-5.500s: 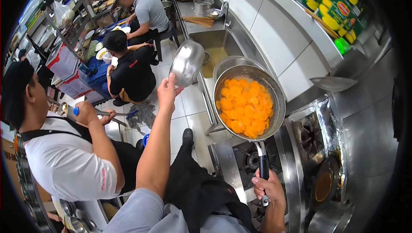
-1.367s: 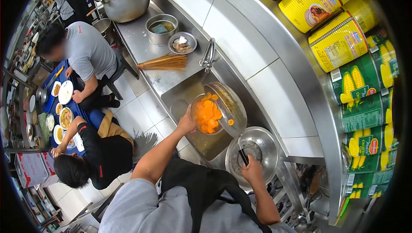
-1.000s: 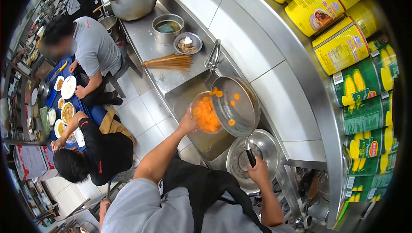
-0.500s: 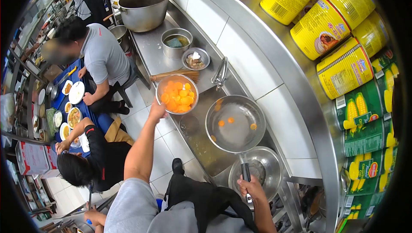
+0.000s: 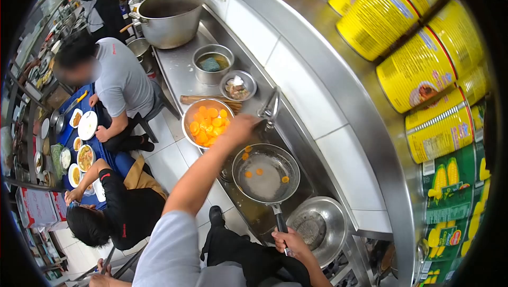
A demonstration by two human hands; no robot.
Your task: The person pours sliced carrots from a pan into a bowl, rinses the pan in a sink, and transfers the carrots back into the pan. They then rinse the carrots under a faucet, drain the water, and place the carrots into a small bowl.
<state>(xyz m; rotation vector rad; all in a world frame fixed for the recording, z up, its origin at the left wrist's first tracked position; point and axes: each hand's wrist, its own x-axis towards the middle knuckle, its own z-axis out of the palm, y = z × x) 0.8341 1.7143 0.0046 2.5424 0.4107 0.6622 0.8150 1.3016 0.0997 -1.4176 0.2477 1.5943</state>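
Observation:
My right hand (image 5: 292, 240) is wrapped round the black handle of a frying pan (image 5: 264, 181). A few orange carrot slices (image 5: 259, 172) lie in the pan, which is over the sink. My left hand (image 5: 241, 130) reaches across toward the tap (image 5: 270, 108), its fingers blurred by motion. Left of that hand, a metal bowl (image 5: 187, 119) full of sliced carrots stands at the counter's edge, beside a bundle of thin sticks (image 5: 193, 99).
A large steel basin (image 5: 329, 223) lies right of the pan. Along the counter stand a small bowl (image 5: 251, 92), a pot (image 5: 211, 78) with a scouring pad and a big stockpot (image 5: 172, 28). Cans (image 5: 423, 67) line the shelf at right. Two people sit at a blue table (image 5: 108, 140).
My left hand has let go of the bowl of carrots, now on the counter's edge, and moved right toward the tap. The pan has shifted left and lower in view.

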